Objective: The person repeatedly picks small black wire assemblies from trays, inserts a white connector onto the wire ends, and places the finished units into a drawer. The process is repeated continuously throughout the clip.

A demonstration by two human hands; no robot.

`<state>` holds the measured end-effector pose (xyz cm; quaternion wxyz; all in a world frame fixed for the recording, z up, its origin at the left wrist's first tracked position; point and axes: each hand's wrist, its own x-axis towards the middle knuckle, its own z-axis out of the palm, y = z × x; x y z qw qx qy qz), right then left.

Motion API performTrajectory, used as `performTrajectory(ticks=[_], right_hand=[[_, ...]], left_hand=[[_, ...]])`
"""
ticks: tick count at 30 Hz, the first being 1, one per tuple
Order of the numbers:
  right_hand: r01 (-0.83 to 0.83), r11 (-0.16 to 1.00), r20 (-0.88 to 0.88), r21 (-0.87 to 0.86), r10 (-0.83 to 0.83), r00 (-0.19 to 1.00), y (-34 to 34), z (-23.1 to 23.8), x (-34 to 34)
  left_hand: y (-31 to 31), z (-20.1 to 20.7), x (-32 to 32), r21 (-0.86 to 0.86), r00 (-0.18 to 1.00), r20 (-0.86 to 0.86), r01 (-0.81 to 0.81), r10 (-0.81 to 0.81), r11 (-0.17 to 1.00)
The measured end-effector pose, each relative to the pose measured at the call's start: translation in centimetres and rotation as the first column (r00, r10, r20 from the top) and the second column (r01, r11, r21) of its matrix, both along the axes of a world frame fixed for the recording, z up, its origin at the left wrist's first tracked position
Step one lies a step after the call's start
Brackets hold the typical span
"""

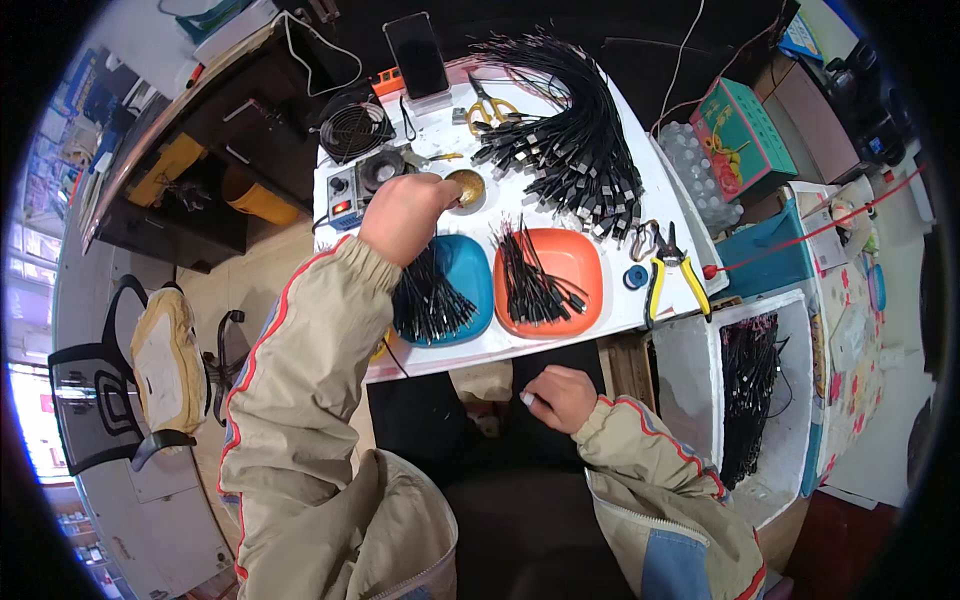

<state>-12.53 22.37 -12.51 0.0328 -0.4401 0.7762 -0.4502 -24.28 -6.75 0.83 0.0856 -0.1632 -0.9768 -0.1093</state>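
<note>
My left hand (pixel 408 218) reaches over the white table with its fingers pinched at the rim of a small round tin (pixel 467 197) with brownish contents. Whatever the fingertips hold is hidden. Below that forearm, black cables with plugs (pixel 437 300) fill a blue tray (pixel 482 262). Beside it, an orange tray (pixel 583 255) carries another bundle of black cables (pixel 533 285). My right hand (pixel 563 397) is curled closed above my lap, off the table's front edge. A small white bit shows at its thumb; I cannot make out what it is.
A large cable bundle (pixel 590 150), yellow-handled scissors (pixel 487 108), wire strippers (pixel 675 275) and a blue spool (pixel 635 277) lie rightward. A control box with a dial (pixel 343 195), a round fan (pixel 355 130) and a phone (pixel 416 55) stand leftward. A foam box (pixel 800 400) holds cables.
</note>
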Motion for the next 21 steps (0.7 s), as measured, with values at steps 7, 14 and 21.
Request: performTrajectory(ticks=[7,14,21], right_hand=[[0.014,0.999,0.035,-0.031,-0.013,0.999,0.3,-1.0,-0.6],[0.012,0.998,0.054,-0.063,-0.009,0.999,0.2,-1.0,-1.1],[0.018,0.998,0.071,-0.067,-0.013,0.997,0.3,-0.8,-1.0]], left_hand=[[-0.5,-4.6,-5.6,-0.153,0.999,0.009,0.049,-0.048,0.987],[0.0,-6.3,-6.9,-0.268,0.997,0.071,0.053,-0.036,0.962],[-0.3,-5.9,-6.6,0.008,0.998,-0.07,-0.008,0.008,1.0]])
